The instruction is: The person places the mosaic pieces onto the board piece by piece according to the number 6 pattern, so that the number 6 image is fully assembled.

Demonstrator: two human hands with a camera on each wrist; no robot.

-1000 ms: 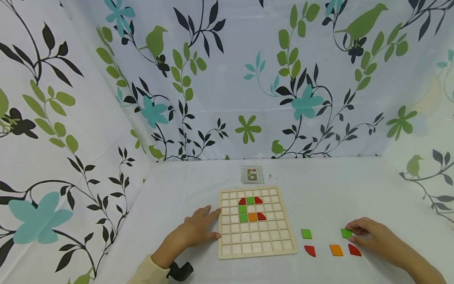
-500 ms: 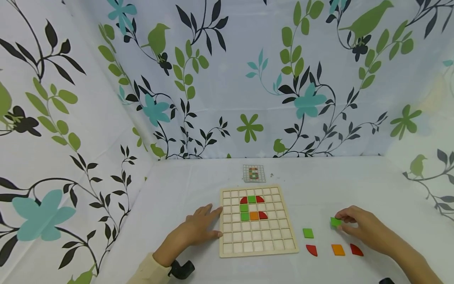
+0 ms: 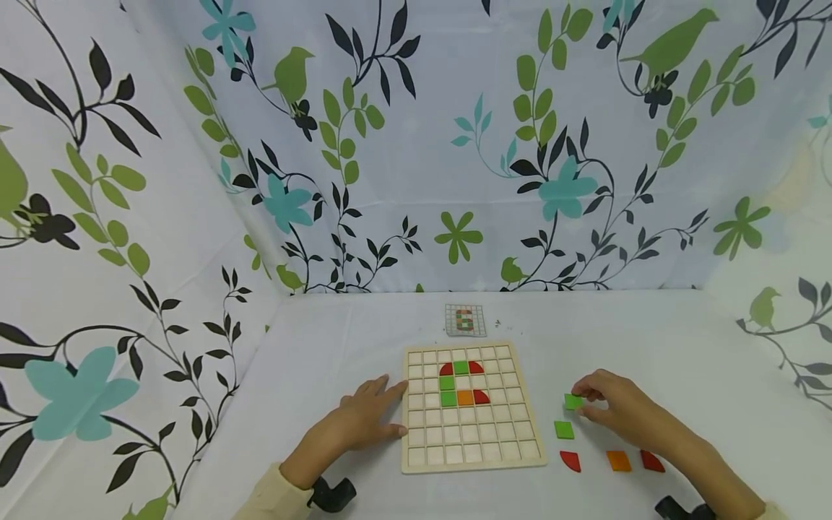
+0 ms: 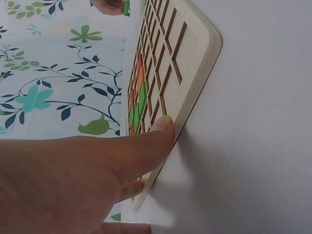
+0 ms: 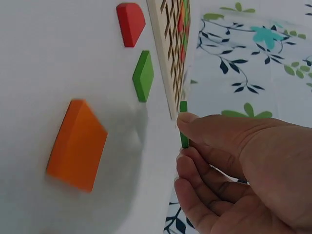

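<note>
While pinched in right hand [image 3: 620,412] fingertips: green square tile [image 3: 573,401], off desk [image 3: 650,339], right of grid board [image 3: 471,406]. Likely light, rigid, smooth; best edge-gripped. Left hand [image 3: 360,422] flat, steadying board's left edge.

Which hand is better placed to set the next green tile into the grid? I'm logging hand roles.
Probably the right hand: it already pinches a green square tile lifted off the table, just right of the wooden grid board. The left hand lies flat against the board's left edge, steadying it.
</note>
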